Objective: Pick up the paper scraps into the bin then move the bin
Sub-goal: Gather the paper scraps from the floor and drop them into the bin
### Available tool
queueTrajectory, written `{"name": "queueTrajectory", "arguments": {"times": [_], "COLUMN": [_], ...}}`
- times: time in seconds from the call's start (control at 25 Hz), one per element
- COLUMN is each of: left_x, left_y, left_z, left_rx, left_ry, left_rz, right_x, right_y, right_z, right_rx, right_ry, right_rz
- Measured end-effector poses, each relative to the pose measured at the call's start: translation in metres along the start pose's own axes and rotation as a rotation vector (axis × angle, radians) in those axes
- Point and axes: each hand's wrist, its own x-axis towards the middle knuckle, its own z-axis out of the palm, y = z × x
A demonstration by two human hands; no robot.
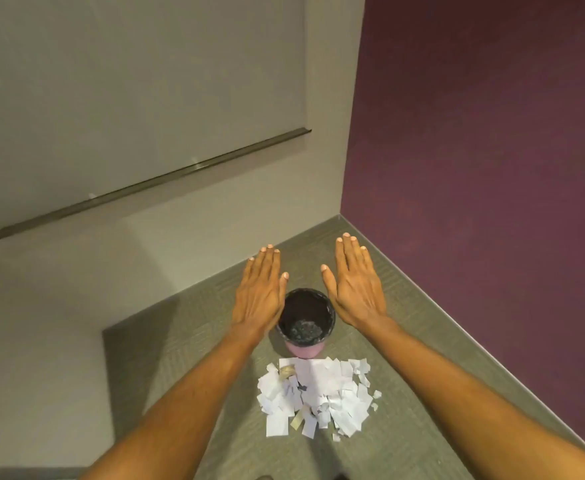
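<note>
A small round pink bin point(305, 350) with a dark liner stands on the grey carpet in a room corner. Some crumpled stuff lies at its bottom. A heap of white paper scraps point(315, 393) lies on the carpet just in front of the bin, nearer to me. My left hand point(261, 289) is flat, palm down, fingers together, held above the bin's left side. My right hand point(355, 282) is flat in the same way above the bin's right side. Neither hand holds anything.
A purple wall point(485, 150) runs along the right. A beige wall with a whiteboard and its metal ledge point(152, 183) is on the left. A beige block point(38, 327) juts out at the lower left beside the carpet point(187, 341).
</note>
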Motion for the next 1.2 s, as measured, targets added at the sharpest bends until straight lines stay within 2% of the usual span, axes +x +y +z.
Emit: {"name": "queueTrajectory", "arguments": {"times": [0.2,0.6,0.76,0.88,1.0,1.2], "left_x": [-0.022,-0.066,-0.088,-0.118,-0.135,-0.158], "left_y": [0.016,0.010,0.002,-0.006,-0.017,-0.039], "left_z": [0.039,0.141,0.219,0.292,0.353,0.458], "left_rx": [0.000,0.072,-0.023,-0.076,-0.145,-0.127], "left_ry": [-0.038,-0.223,-0.313,-0.383,-0.458,-0.550], "left_rz": [-0.058,-0.114,-0.117,-0.028,-0.091,-0.112], "right_x": [-0.023,-0.058,-0.077,-0.096,-0.116,-0.141], "right_y": [0.024,0.056,0.070,0.080,0.089,0.101], "right_z": [0.033,0.133,0.203,0.265,0.330,0.434], "right_rx": [-0.023,-0.013,-0.025,-0.030,-0.038,-0.050], "right_ry": [-0.057,-0.205,-0.294,-0.378,-0.421,-0.487], "right_rz": [0.011,0.029,0.075,0.109,0.138,0.181]}}
